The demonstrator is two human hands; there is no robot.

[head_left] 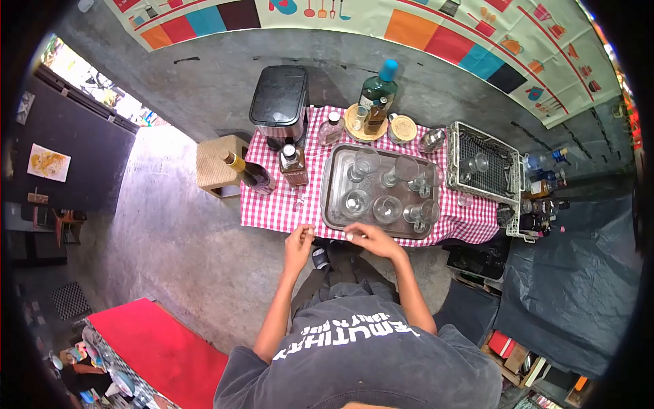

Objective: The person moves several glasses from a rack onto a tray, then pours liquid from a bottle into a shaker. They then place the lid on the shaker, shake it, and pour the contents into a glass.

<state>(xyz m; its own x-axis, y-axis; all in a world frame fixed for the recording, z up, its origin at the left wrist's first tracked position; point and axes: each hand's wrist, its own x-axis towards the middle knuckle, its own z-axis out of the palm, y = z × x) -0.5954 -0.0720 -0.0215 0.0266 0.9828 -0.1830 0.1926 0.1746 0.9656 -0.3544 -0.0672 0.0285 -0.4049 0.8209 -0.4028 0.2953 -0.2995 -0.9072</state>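
My left hand [300,238] is at the front edge of the checkered cloth [272,211], its fingers curled together; whether anything is in them is too small to tell. My right hand [364,237] is by the tray's near left corner, fingers apart and nothing visible in them. Several clear glasses, among them a round one [388,209] and a stemmed one [366,162], stand or lie on the dark metal tray [328,198]. Left of the tray are a square brown bottle [293,165] and a dark bottle with a gold neck [251,173].
A black-lidded bin [279,99], a clear bottle [331,129] and a blue-capped bottle [379,88] are at the back. A wire rack [484,160] holds a glass on the right. A woven stool [216,158] is left; a red-topped table [160,347] is lower left.
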